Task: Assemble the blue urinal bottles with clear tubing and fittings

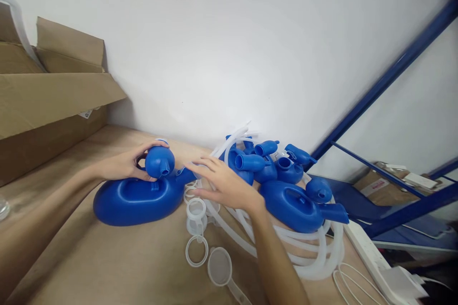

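Blue bulb (159, 160) in my left hand (123, 162), right hand (223, 183) spread

My left hand pinches the bulb between thumb and fingers, with its small spout (165, 170) towards me and a pale rim at its top. It sits just above a blue bottle (139, 212), which lies on its side on the bench (107, 262), left of the middle; I can't tell whether the two are joined. The bottle's neck (186, 176) points to the right.

My right hand is palm down, its fingers loosely parted, nothing gripped in it. Its fingertips are close to the neck; whether they touch it, I can't tell. Just below that hand are clear plastic pieces: a cup (196, 221), a ring (196, 251) and a flat cap (219, 267) with a strap.

Beyond my right forearm, a second bottle (286, 209) lies with another blue bulb (318, 189) at its right end. Behind it is a heap of blue funnels (252, 163), some with their round mouths facing me. White hoses (311, 271) run out of the heap and curl around its near side.

At the right edge of the bench are a white power strip (370, 259) and a thin cable (352, 283). A blue rack (386, 75) stands past it, a carton (381, 188) on its shelf. On my far left is an open cardboard box (53, 100), against the white wall (229, 57).
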`<state>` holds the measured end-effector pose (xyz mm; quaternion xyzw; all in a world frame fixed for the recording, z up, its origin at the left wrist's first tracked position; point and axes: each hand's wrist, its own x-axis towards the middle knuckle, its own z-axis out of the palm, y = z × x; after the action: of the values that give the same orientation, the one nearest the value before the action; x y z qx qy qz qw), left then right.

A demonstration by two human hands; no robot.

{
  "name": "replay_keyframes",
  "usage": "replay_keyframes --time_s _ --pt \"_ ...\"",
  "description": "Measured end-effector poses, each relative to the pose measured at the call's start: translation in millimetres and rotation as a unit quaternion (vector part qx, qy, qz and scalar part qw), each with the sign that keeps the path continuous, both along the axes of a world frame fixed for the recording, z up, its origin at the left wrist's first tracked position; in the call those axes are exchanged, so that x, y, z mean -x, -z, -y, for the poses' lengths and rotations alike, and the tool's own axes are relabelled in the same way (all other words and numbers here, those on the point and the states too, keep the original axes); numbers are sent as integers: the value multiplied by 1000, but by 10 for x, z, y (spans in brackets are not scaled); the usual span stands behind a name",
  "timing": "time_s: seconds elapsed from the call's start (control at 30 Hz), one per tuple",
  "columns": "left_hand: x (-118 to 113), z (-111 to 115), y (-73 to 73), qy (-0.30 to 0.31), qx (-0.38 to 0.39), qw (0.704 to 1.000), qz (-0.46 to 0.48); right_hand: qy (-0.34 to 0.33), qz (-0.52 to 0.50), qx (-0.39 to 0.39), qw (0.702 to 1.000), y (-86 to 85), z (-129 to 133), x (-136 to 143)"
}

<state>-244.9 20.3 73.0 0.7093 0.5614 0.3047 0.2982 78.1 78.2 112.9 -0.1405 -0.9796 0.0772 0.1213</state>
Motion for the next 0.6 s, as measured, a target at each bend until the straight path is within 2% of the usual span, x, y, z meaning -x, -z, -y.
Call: replay_keyframes --time_s 0.07,0.13,0.2,0.3,0.37,0.43,0.6 --pt "11 6 -59 -1 -15 998 -65 61 26 88 994 -131 62 -320" --pt "13 21 -118 -9 -38 990 -135 165 56 132 976 -145 93 -626" --pt "-11 48 -175 -27 -89 974 -205 220 105 165 956 -49 58 -875" --pt "-103 115 -260 -40 -156 939 -305 260 155 211 929 161 -111 -1120" --pt "-175 173 -313 -59 -130 924 -354 287 169 234 913 262 -238 -1204" --pt "-225 227 -352 -96 -79 915 -385 287 189 263 901 326 -323 -1227" --pt "-183 268 -378 -172 -49 888 -423 275 242 283 886 493 -350 -1077"
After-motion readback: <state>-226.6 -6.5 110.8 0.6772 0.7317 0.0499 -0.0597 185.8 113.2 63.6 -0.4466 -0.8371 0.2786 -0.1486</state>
